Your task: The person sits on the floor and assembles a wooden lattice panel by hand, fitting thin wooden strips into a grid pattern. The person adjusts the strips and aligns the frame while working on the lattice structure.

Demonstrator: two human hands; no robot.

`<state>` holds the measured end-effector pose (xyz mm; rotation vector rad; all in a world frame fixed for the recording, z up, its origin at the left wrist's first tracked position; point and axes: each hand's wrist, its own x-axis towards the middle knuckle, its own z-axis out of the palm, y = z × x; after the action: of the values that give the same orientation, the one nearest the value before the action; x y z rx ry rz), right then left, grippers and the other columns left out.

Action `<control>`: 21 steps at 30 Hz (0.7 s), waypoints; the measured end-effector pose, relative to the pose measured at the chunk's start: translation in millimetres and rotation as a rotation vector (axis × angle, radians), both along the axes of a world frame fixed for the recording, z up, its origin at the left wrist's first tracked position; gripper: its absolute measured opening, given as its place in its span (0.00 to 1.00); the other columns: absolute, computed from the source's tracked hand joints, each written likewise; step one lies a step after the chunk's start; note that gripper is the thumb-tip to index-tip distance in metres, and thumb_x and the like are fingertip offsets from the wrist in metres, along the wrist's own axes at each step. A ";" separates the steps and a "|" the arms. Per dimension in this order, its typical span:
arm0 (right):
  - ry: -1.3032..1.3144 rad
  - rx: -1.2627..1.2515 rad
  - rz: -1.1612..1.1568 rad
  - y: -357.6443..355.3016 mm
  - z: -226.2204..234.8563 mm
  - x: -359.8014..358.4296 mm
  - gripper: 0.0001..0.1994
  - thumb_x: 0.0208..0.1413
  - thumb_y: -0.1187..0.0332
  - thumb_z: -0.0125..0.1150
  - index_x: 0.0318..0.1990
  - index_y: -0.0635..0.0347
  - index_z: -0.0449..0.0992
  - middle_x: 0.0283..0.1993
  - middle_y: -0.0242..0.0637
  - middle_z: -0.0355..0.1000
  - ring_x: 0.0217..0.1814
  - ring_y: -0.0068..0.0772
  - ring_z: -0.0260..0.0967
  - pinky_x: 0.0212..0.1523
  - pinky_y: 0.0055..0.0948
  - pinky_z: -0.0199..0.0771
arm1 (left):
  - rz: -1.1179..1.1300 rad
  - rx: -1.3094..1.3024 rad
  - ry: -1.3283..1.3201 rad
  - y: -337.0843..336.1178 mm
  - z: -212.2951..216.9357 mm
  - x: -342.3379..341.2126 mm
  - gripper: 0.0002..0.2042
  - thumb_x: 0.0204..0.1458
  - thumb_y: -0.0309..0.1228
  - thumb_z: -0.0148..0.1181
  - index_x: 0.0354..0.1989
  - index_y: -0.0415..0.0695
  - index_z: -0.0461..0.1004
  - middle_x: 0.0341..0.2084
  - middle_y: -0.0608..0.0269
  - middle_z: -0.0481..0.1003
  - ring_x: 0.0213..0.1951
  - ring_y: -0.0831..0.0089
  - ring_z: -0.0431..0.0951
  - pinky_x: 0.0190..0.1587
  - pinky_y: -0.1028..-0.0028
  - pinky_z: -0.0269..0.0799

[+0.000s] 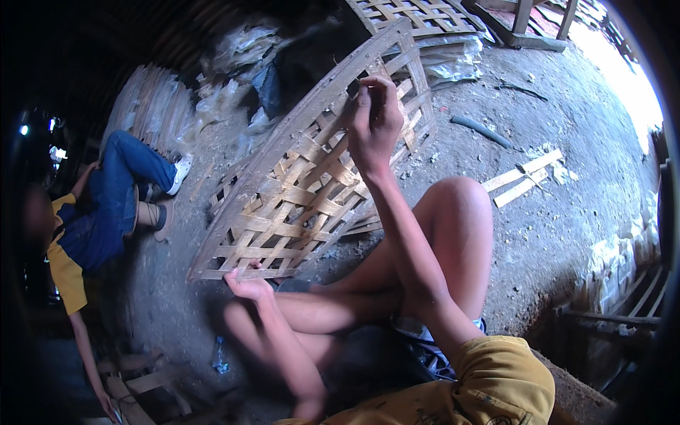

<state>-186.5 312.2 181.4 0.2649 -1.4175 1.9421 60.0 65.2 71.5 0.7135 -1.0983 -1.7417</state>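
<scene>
A woven bamboo lattice panel with a long wooden edge strip stands tilted in front of my crossed legs. My left hand is closed on its near lower edge, fingers by the corner. Higher up, my right hand is raised over the panel's far part with its fingers curled together beside the edge strip. A small dark spot shows at those fingertips; whether it is a held thing or a gap in the weave, I cannot make out.
Another lattice panel lies beyond on wrapped stacks. Bamboo strips and a dark tube lie on the dirt floor to the right. At left sits another person in blue trousers. A plastic bottle is near my left leg.
</scene>
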 end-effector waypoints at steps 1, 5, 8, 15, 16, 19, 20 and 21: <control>0.022 -0.027 -0.010 -2.1 1.1 -0.7 0.05 0.67 0.77 0.51 0.47 0.64 0.71 0.33 0.28 0.69 0.33 0.14 0.65 0.35 0.17 0.65 | -0.003 0.001 0.013 2.5 0.0 -6.3 0.18 0.50 0.43 0.49 0.38 0.41 0.72 0.26 0.55 0.75 0.27 0.65 0.73 0.31 0.68 0.66; -0.028 -0.135 0.046 -15.2 5.7 27.0 0.05 0.68 0.77 0.50 0.47 0.65 0.71 0.33 0.28 0.68 0.33 0.14 0.63 0.36 0.17 0.64 | 0.048 -0.032 0.011 3.2 2.3 -2.1 0.18 0.49 0.43 0.49 0.38 0.41 0.73 0.26 0.56 0.75 0.26 0.65 0.73 0.30 0.68 0.66; -0.040 -0.210 0.058 -28.2 10.1 38.8 0.06 0.69 0.74 0.50 0.48 0.64 0.71 0.34 0.28 0.68 0.33 0.14 0.62 0.36 0.17 0.65 | 0.007 -0.018 0.021 -4.4 -4.1 6.1 0.18 0.48 0.42 0.49 0.39 0.41 0.73 0.26 0.57 0.76 0.26 0.65 0.74 0.30 0.68 0.65; -0.060 -0.452 0.229 -33.7 9.3 44.6 0.08 0.70 0.71 0.52 0.52 0.63 0.68 0.34 0.31 0.70 0.29 0.13 0.61 0.30 0.15 0.62 | 0.006 0.037 0.042 -4.0 -6.1 -0.4 0.18 0.49 0.43 0.49 0.38 0.40 0.74 0.27 0.57 0.76 0.29 0.65 0.73 0.32 0.68 0.65; -0.082 -0.484 0.265 -34.6 8.3 47.6 0.08 0.70 0.71 0.52 0.52 0.63 0.68 0.33 0.31 0.70 0.28 0.13 0.60 0.28 0.15 0.60 | -0.002 0.046 0.050 -6.2 -7.6 0.4 0.18 0.49 0.43 0.49 0.38 0.40 0.74 0.27 0.57 0.75 0.29 0.65 0.73 0.33 0.67 0.65; -0.117 -0.568 0.415 -38.1 5.3 55.1 0.09 0.70 0.70 0.53 0.53 0.62 0.68 0.32 0.31 0.71 0.24 0.11 0.56 0.25 0.14 0.55 | -0.004 0.016 0.046 -7.4 -11.2 2.6 0.18 0.49 0.43 0.49 0.37 0.40 0.74 0.27 0.57 0.75 0.29 0.65 0.73 0.34 0.67 0.65; -0.122 -0.595 0.473 -39.8 4.3 55.9 0.09 0.70 0.69 0.54 0.53 0.61 0.69 0.32 0.31 0.71 0.23 0.11 0.55 0.24 0.14 0.53 | 0.002 0.032 0.038 -7.0 -10.8 2.5 0.18 0.49 0.44 0.49 0.37 0.40 0.74 0.28 0.57 0.75 0.29 0.65 0.73 0.34 0.67 0.65; -0.131 -0.589 0.488 -40.5 3.1 56.8 0.09 0.69 0.69 0.54 0.53 0.61 0.69 0.32 0.31 0.71 0.23 0.11 0.55 0.24 0.14 0.53 | 0.008 0.048 0.031 -6.3 -10.6 2.5 0.19 0.49 0.44 0.49 0.38 0.41 0.74 0.28 0.58 0.75 0.30 0.66 0.72 0.35 0.67 0.65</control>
<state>-129.7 271.7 184.5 0.2182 -0.8359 2.7214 62.6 58.9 60.9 0.7169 -1.0347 -1.7721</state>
